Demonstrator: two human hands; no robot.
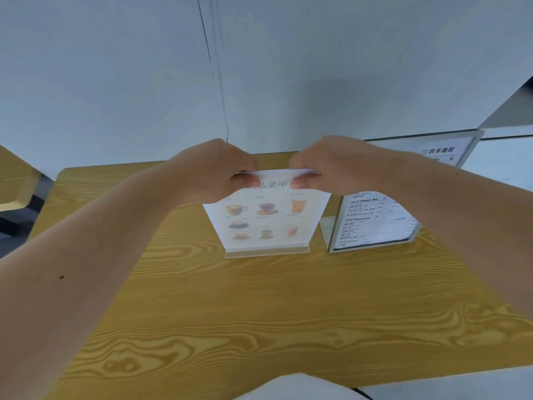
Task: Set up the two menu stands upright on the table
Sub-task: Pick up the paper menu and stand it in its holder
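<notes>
Pale grey wall panels closed off the far side, and a wood-grain table (pixel 259 313) filled the near ground, pushed up against them. On the table, a little right of centre, stood the pictured menu stand (pixel 266 220), its sheet showing cups and drinks above a clear base strip that appeared to rest flat on the wood. The left hand (pixel 219 171) and the right hand (pixel 326 166) both pinched its top edge, fingers curled over the far face and thumbs pressed on the near face, closed on the stand at its two upper corners. Just right of it, close beside but seemingly not touching, the text menu stand (pixel 375 223) stood on the table, angled so its printed face turned slightly leftward. Whether it sat fully square on its base was hard to tell. Farther right, a third placard (pixel 444 153) with dark lettering stood on a separate white surface.

The step in hand looked like settling the pictured stand upright, and the task seemed near its end. To do it well, the base should be felt seated flat before the pinch eased, with both hands letting go evenly so the tall sheet would not tip. Releasing straight upward, away from the neighbouring stand, would avoid knocking it over.
</notes>
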